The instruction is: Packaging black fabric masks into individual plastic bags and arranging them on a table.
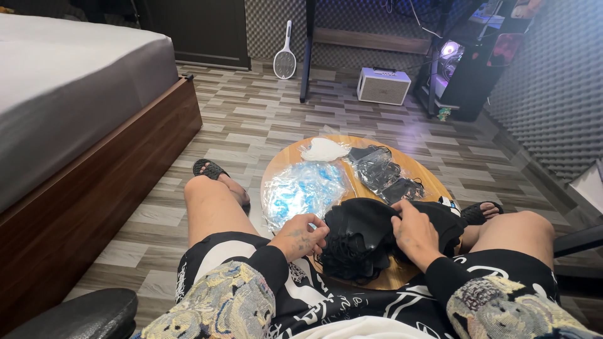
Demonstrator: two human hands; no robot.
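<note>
At the near edge of the round wooden table [414, 164], between 2 bare knees: a heap of black face masks [361, 235], soft and crumpled, loops spilling down toward the lap. Left hand [303, 235] on the heap's left side, fingers curled in tight and pinching black material at the edge. Right hand [414, 233] planted on top toward the right, fingers bent and gripping into the pile, thumb side turned inward. Both hands in contact with the same heap, just a small gap of black fabric between them. Just beyond, on the left half of the table, a clear plastic bag of blue masks [304, 188], flat and shiny. Farther back, near the far rim, a small bag of white masks [323, 149]. To its right, a clear bag of black masks [377, 166], with another dark bundle just beside it toward the heap. Below the table on either side, 2 black sandals, left one [210, 168] and right one [480, 212], each on a foot. Out on the grey wood-look floor [251, 122]: a white boxy speaker [383, 86] well apart from the table, a white racket-shaped swatter [285, 56] propped against the wall, a bed with a wooden frame [94, 182] along the left.
</note>
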